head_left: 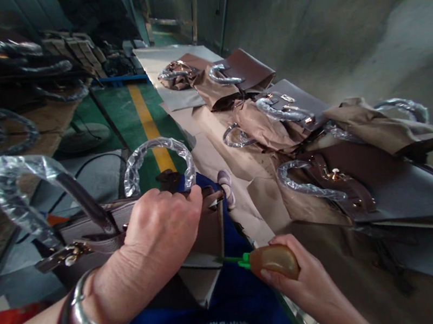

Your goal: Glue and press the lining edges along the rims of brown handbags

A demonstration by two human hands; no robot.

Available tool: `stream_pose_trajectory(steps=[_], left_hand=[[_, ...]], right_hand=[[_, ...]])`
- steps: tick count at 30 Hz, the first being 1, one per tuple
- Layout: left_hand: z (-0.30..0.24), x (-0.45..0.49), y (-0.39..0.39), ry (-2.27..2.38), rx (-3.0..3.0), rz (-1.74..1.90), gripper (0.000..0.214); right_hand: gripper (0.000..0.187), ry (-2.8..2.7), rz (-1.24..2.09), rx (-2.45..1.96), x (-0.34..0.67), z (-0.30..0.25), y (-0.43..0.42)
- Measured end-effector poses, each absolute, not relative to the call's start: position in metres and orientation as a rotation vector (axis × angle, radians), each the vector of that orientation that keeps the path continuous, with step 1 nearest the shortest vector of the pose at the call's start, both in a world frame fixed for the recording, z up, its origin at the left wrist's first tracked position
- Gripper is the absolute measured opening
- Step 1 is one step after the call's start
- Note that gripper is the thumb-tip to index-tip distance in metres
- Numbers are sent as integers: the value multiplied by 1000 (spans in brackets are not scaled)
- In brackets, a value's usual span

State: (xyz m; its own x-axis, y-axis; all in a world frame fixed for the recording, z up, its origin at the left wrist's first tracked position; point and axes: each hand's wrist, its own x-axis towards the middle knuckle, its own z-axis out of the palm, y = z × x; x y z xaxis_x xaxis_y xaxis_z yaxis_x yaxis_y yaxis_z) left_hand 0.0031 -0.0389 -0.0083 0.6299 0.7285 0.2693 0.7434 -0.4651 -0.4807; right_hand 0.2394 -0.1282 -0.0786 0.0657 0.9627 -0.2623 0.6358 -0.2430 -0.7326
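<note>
My left hand (161, 231) is closed over the top edge of a brown handbag (101, 240) that rests on my blue apron (225, 319). The bag's two handles (154, 147) are wrapped in clear plastic. My right hand (301, 280) grips a small amber squeeze bottle (275, 259) with a green nozzle. The nozzle points left at the bag's side flap.
A long table (362, 281) runs away to the right, covered with several brown handbags (327, 188) with plastic-wrapped handles, lying on brown paper. More bags and boxes are stacked at the left (2, 81). A green floor with a yellow line (148, 123) lies between.
</note>
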Motion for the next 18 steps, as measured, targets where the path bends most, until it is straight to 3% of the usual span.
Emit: stream_pose_trajectory(steps=[11,18], left_hand=[[-4,12,-51,-1229,-2368,-5,17],[-7,10,-55,-1207,-2358,5,15]], right_hand=[[37,-1613,1235,-1884,245,-74,-133],[37,-1625,1201,-1901,243,-80,-130]])
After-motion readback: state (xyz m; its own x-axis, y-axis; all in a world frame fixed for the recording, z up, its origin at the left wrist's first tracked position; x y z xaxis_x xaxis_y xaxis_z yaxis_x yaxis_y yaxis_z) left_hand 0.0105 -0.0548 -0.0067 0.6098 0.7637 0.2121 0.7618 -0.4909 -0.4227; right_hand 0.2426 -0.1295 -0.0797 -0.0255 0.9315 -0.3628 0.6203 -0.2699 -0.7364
